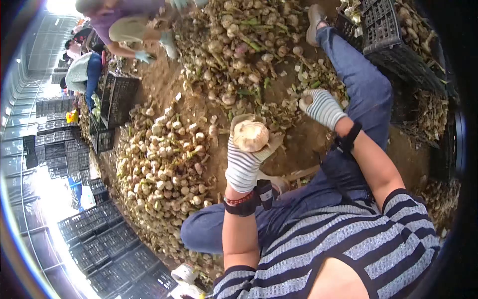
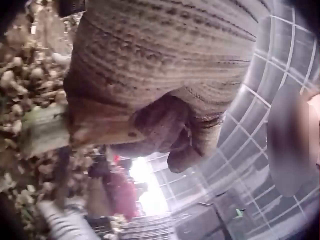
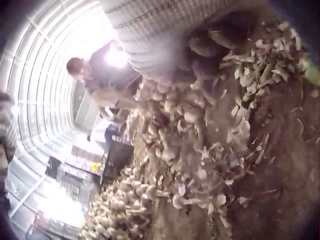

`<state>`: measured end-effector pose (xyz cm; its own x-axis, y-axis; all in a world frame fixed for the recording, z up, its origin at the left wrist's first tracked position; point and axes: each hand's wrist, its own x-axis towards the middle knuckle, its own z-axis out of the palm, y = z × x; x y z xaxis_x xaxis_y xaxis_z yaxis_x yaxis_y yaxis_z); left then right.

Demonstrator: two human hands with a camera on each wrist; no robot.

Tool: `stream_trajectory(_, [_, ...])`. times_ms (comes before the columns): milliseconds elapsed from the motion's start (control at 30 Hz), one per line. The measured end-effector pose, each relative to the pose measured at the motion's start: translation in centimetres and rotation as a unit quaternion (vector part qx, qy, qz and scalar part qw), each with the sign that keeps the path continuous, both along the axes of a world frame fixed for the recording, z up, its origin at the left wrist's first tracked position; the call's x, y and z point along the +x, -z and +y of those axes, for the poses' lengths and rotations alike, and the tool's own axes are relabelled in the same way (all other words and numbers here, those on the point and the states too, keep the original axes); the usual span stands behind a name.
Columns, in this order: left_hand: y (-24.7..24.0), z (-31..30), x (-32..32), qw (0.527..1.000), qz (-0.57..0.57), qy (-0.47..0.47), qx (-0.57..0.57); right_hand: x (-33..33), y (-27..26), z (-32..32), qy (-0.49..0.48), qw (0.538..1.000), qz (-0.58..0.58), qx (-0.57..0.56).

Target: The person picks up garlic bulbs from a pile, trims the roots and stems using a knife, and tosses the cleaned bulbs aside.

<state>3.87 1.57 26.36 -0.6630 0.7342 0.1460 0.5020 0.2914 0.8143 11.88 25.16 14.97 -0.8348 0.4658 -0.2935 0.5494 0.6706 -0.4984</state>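
Note:
My left hand (image 1: 241, 162), in a striped knit glove with tan palm, holds a pale garlic bulb (image 1: 251, 136) with its broad face turned up. In the left wrist view, the glove's back (image 2: 165, 55) fills the top, and a pale greenish stub (image 2: 46, 131) sticks out beside the fingers. My right hand (image 1: 322, 108), gloved the same way, is apart from the bulb, near my right knee. Its fingers are curled, and no held thing shows. In the right wrist view the right glove (image 3: 160, 35) hangs over trimmings, its fingertips dark in shadow.
A heap of garlic with stems (image 1: 239, 45) lies ahead, and a pile of trimmed bulbs (image 1: 164, 164) is at the left. Black crates (image 1: 381, 27) stand at the right, with more crates (image 1: 117, 99) at the far left. Another person (image 1: 112, 30) works beyond the heap.

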Motion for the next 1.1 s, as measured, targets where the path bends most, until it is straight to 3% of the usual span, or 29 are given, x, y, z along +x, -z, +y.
stream_trajectory(33, [1.8,0.2,-0.1,0.933,-0.312,-0.113,0.136,-0.5,-1.5,-0.8,0.014,0.998,0.041,-0.053])
stream_trajectory(67, [2.9,0.8,0.1,0.855,-0.445,-0.162,0.214,-0.6,-2.7,-1.6,0.024,0.991,0.072,-0.11])
stream_trajectory(133, [7.4,0.4,-0.2,0.907,-0.281,-0.227,0.216,-0.6,-4.0,-2.0,0.039,0.99,0.046,-0.128])
stream_trajectory(200, [6.4,1.4,-0.5,0.854,-0.303,-0.355,0.229,-0.1,-4.8,-2.7,0.089,0.976,0.03,-0.199])
stream_trajectory(233, [6.6,1.0,-0.3,0.853,-0.303,-0.357,0.229,0.4,-2.4,-2.8,0.11,0.97,0.077,-0.205])
stream_trajectory(300, [7.0,0.4,0.3,0.731,-0.452,-0.345,0.376,0.4,-3.7,-4.0,0.102,0.97,0.085,-0.202])
stream_trajectory(333, [7.2,0.6,0.4,0.73,-0.454,-0.343,0.378,0.2,-4.3,-4.8,0.097,0.971,0.093,-0.198])
stream_trajectory(400, [7.4,1.4,1.1,0.613,-0.566,-0.347,0.428,-0.3,-6.3,-7.1,0.08,0.948,0.207,-0.229])
stream_trajectory(467, [6.5,2.4,1.6,0.628,-0.55,-0.337,0.436,-1.5,-10.1,-8.1,0.029,0.958,0.187,-0.217])
stream_trajectory(533, [6.2,3.0,1.3,0.676,-0.481,-0.298,0.472,-2.2,-6.8,-8.6,0.026,0.954,0.208,-0.215])
stream_trajectory(600, [2.6,3.5,0.2,0.645,-0.502,-0.263,0.512,-1.3,-0.2,-7.0,-0.038,0.995,0.064,-0.072])
stream_trajectory(667, [1.5,2.1,-1.2,0.606,-0.529,-0.285,0.522,0.2,1.1,-5.9,0.063,0.977,-0.046,-0.198])
stream_trajectory(700, [2.0,1.5,-1.7,0.659,-0.453,-0.256,0.543,0.6,0.6,-5.4,0.079,0.963,-0.016,-0.257])
stream_trajectory(733, [2.1,0.8,-1.6,0.695,-0.484,-0.268,0.459,0.4,0.5,-5.3,0.082,0.951,0.064,-0.291])
stream_trajectory(800, [3.8,1.2,-2.0,0.77,-0.467,-0.149,0.408,-1.5,-7.9,-5.5,0.196,0.869,0.015,-0.454])
stream_trajectory(833, [5.4,1.2,-1.2,0.736,-0.508,-0.255,0.368,-1.7,-8.3,-5.3,0.197,0.871,0.019,-0.45])
stream_trajectory(867, [4.1,2.1,-0.3,0.797,-0.441,-0.223,0.346,-1.7,-8.6,-5.2,0.169,0.837,0.034,-0.52])
stream_trajectory(900, [4.8,2.3,0.0,0.811,-0.423,-0.219,0.339,-1.7,-9.1,-5.2,0.138,0.798,0.047,-0.585])
stream_trajectory(933, [5.5,2.4,0.2,0.824,-0.404,-0.217,0.333,-1.6,-9.7,-5.5,0.136,0.8,0.046,-0.582])
stream_trajectory(967, [4.9,2.5,0.3,0.822,-0.404,-0.218,0.337,-1.4,-11.0,-6.1,0.128,0.805,0.08,-0.574])
stream_trajectory(1033, [3.7,2.4,0.7,0.711,-0.557,-0.183,0.388,-1.1,-11.3,-7.9,0.116,0.809,0.182,-0.547])
stream_trajectory(1100, [2.2,2.2,1.3,0.684,-0.58,-0.166,0.411,-0.4,-8.9,-9.0,0.049,0.837,0.242,-0.488])
